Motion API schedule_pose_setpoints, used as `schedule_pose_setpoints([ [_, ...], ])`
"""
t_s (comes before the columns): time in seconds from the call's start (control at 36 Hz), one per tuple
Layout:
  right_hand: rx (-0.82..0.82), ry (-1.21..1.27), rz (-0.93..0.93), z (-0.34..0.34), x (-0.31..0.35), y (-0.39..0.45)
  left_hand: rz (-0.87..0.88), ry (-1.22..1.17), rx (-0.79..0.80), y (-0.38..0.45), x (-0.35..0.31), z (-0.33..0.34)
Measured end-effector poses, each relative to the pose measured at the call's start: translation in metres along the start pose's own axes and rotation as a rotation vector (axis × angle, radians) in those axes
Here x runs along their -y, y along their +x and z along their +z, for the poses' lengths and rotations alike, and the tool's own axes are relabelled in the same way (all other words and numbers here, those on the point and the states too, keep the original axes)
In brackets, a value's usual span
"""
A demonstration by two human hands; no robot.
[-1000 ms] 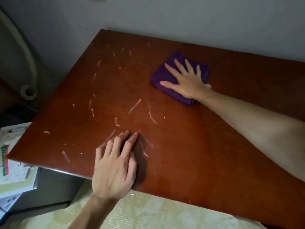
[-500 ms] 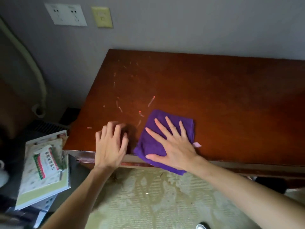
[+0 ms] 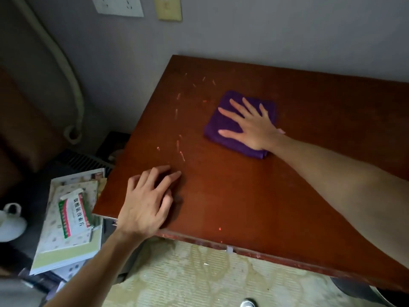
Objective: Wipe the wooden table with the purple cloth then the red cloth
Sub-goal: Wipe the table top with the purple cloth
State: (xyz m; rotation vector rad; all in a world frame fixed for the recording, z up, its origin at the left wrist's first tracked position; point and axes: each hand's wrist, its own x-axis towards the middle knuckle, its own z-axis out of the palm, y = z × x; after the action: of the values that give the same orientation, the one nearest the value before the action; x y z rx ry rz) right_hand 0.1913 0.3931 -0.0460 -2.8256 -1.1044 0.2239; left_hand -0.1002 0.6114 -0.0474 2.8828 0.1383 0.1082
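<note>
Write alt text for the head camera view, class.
A person's right hand presses flat on a folded purple cloth on a wooden table streaked with pinkish marks. The left hand rests near the table's front corner.

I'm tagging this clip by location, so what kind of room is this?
Probably a lived-in room at home, perhaps a bedroom or study: a wooden table against a wall with wall sockets, patterned flooring, and stacked booklets beside it.
</note>
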Motion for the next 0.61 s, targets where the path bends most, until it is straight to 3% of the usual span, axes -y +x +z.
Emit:
schedule_pose_setpoints([
  [0.36, -0.045, 0.074, 0.175, -0.029, -0.072, 0.154, -0.023, -0.071, 0.093, 0.002, 0.001, -0.003],
  [0.61, 0.028, 0.031, 0.187, -0.036, -0.076, 0.168, 0.024, -0.068, 0.043, 0.003, 0.005, 0.003],
])
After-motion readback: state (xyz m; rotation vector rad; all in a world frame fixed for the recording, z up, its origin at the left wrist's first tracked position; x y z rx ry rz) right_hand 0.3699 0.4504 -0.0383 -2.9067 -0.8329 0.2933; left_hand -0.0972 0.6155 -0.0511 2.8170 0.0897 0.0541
